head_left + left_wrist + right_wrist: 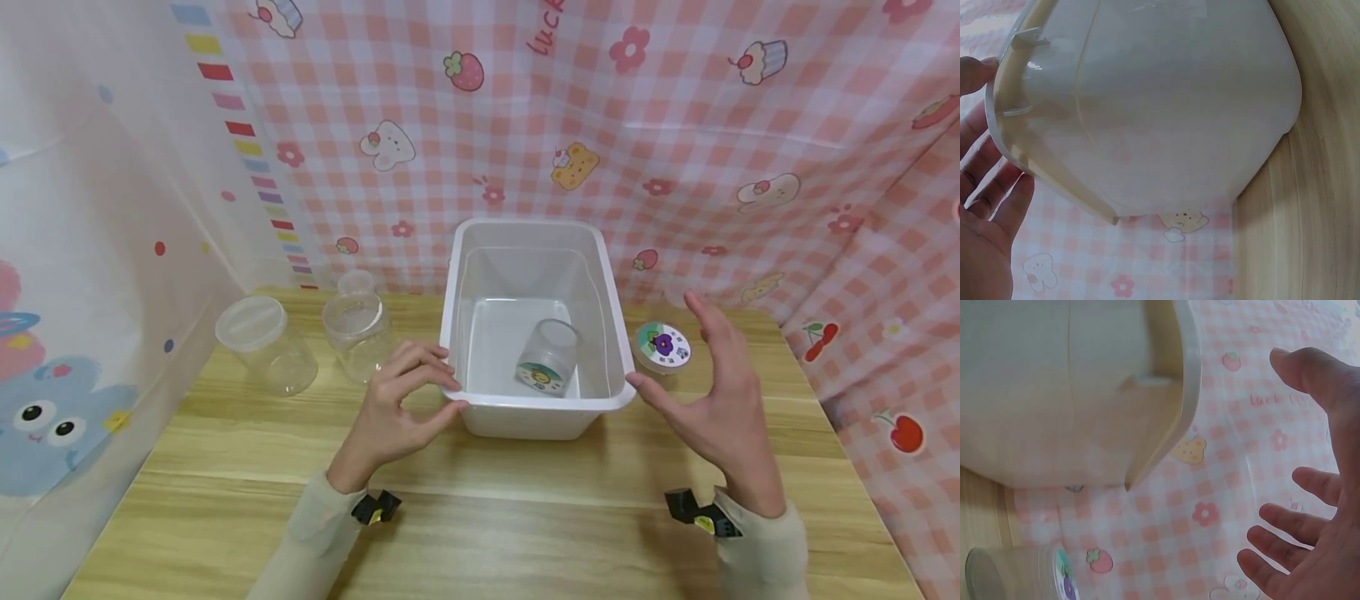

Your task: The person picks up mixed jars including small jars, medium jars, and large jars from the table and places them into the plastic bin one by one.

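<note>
A white plastic bin [536,422] stands at the middle of the table's far side. My left hand [405,408] grips its near left corner, thumb on the front rim and fingers over the side rim; the left wrist view shows the fingertips against the rim [1007,147]. Inside the bin a clear plastic jar [550,346] lies tipped, its labelled lid toward me. My right hand [716,400] is spread with nothing in it, the thumb tip close to the near right corner. Beyond that thumb stands a jar with a purple flower label on its lid [663,346].
On the left of the table are a clear jar with a translucent top [270,350] and a second clear jar [358,333], with a small round clear piece [356,282] behind it. A pink checked cloth [525,150] hangs along the table's back edge.
</note>
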A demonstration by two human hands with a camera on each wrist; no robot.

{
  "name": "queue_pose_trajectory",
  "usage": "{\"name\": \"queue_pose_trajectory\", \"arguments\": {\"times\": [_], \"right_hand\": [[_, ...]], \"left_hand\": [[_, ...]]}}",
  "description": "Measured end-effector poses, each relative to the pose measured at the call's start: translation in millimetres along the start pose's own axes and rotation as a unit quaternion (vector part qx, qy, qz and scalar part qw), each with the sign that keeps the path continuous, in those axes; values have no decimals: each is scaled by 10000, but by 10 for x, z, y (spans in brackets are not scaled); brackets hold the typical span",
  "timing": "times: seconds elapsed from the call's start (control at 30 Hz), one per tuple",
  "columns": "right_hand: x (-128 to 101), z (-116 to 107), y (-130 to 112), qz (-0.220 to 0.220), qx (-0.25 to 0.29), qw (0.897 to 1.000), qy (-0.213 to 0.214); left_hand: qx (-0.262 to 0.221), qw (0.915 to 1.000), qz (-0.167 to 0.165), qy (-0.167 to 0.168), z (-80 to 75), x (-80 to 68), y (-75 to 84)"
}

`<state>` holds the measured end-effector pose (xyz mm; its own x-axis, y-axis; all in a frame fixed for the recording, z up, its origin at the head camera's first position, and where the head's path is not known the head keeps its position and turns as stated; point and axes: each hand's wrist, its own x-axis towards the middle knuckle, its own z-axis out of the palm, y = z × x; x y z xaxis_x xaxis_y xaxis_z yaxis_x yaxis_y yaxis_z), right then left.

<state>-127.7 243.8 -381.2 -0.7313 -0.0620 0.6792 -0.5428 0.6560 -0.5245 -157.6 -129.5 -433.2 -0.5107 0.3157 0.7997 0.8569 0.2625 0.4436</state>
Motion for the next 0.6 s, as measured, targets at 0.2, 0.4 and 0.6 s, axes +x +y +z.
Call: {"name": "queue_pose_trajectory", "arguments": {"times": [0.2,0.4,0.6], "right_hand": [[-1,-43,157,202,-163,9997,30],[-12,-68,275,700,-262,9972,-32],[-24,-79,377,1372,-382,9893,-324]], "left_hand": [[50,9997,221,88,-1,7,4],[51,9996,261,69,-7,15,14],[8,9997,239,60,-6,22,12]]}}
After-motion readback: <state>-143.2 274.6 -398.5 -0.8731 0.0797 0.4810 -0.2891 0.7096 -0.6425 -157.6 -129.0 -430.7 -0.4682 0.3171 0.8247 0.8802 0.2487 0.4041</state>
